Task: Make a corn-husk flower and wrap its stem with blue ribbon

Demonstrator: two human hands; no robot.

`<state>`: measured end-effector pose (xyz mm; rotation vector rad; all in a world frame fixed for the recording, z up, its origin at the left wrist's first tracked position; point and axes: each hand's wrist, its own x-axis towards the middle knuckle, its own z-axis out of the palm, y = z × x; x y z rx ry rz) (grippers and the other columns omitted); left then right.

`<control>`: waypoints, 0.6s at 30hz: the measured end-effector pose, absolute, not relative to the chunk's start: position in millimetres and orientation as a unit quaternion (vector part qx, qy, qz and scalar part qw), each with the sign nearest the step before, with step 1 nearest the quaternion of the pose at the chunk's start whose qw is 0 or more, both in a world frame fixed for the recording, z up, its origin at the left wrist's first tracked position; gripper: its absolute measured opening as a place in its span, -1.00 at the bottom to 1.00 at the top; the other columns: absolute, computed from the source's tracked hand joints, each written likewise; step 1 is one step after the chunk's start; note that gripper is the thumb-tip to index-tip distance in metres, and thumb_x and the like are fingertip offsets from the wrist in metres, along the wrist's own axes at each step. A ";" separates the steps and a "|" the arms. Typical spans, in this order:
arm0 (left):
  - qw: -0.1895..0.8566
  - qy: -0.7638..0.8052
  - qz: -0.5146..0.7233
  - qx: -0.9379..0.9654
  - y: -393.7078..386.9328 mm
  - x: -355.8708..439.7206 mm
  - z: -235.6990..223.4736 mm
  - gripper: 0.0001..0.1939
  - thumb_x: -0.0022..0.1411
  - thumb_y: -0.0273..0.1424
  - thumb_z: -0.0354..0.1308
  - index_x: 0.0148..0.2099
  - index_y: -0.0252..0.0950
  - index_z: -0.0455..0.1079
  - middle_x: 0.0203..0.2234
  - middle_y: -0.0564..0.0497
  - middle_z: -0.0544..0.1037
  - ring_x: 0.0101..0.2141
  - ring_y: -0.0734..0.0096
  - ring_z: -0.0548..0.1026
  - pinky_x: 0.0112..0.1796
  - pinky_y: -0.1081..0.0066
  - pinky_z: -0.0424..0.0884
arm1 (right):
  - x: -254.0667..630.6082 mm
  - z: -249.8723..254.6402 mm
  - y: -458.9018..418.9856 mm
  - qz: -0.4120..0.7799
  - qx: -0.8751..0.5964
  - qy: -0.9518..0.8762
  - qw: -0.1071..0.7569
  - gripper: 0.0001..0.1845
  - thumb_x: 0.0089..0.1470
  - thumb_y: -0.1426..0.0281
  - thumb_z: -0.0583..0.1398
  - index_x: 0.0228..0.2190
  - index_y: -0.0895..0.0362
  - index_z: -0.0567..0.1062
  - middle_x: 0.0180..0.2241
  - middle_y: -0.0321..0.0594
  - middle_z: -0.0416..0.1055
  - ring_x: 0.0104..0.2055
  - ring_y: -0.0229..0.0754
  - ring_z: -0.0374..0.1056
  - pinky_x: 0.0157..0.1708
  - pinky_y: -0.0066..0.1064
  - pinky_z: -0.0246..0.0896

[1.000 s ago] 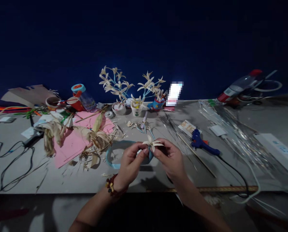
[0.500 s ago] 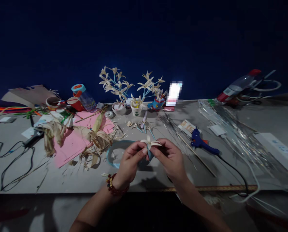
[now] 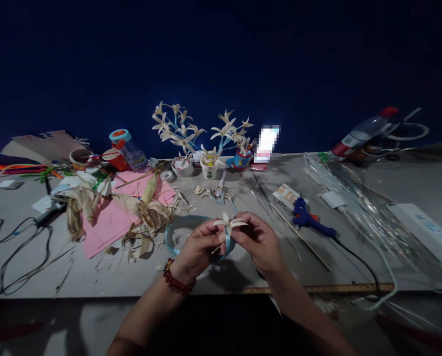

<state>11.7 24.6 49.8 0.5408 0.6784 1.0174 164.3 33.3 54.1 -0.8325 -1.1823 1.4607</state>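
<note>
Between my hands is a handmade flower (image 3: 229, 223) with pale, dried-husk petals, facing up. My left hand (image 3: 198, 247) is closed, thumb and fingers pinching the flower just under its petals. My right hand (image 3: 260, 241) is closed too, its fingertips at the flower's base, where they grip a light blue tape (image 3: 229, 241). The exact grip is partly hidden by the petals. From the flower the tape hangs down and curves in a wide loop on the table, to the left behind my left hand.
Dried husks (image 3: 82, 202) and pink paper (image 3: 108, 225) lie at left. Finished flower sprays (image 3: 176, 128) stand in small cups at the back. A blue glue gun (image 3: 312, 220), thin wires (image 3: 261, 190), a power strip (image 3: 428, 227) and a tilted bottle (image 3: 367, 131) are at right.
The flower has turned and tilted slightly in my fingers, showing more of the blue tape under it. My left hand has rolled and lowered a little; the right has barely moved.
</note>
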 end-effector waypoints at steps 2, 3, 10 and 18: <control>0.794 0.308 0.459 0.254 25.6 10.0 46.7 -0.69 -0.12 -0.29 0.47 -0.43 -0.38 0.45 -0.68 0.07 0.43 -0.67 0.59 0.28 -0.57 0.51 0.08 | 163.9 54.9 33.2 0.620 -0.338 -0.484 0.517 -0.79 -0.01 0.30 0.37 -0.45 0.08 0.45 -0.51 -0.33 0.40 -0.47 -0.26 0.33 -0.43 -0.43 0.29; 0.796 0.305 0.455 0.258 26.1 9.2 45.3 -0.68 -0.11 -0.29 0.47 -0.43 -0.38 0.46 -0.69 0.07 0.43 -0.67 0.59 0.28 -0.57 0.51 0.07 | 163.7 55.2 33.2 0.623 -0.337 -0.478 0.519 -0.78 -0.02 0.29 0.38 -0.45 0.07 0.45 -0.51 -0.33 0.39 -0.48 -0.26 0.32 -0.44 -0.43 0.28; 0.800 0.301 0.436 0.279 28.6 5.4 41.3 -0.67 -0.10 -0.26 0.47 -0.44 -0.37 0.44 -0.69 0.08 0.42 -0.68 0.59 0.28 -0.57 0.52 0.12 | 166.2 59.6 36.6 0.600 -0.347 -0.506 0.513 -0.81 -0.07 0.27 0.40 -0.44 0.08 0.53 -0.46 -0.30 0.37 -0.42 -0.24 0.28 -0.40 -0.41 0.25; 0.836 0.249 0.388 0.298 35.4 7.3 38.1 -0.59 -0.11 -0.18 0.46 -0.55 -0.38 0.39 -0.78 0.10 0.31 -0.70 0.60 0.20 -0.58 0.51 0.07 | 167.7 70.4 38.4 0.659 -0.319 -0.480 0.483 -0.76 -0.08 0.28 0.42 -0.55 0.12 0.50 -0.50 -0.31 0.26 -0.47 -0.30 0.21 -0.48 -0.48 0.23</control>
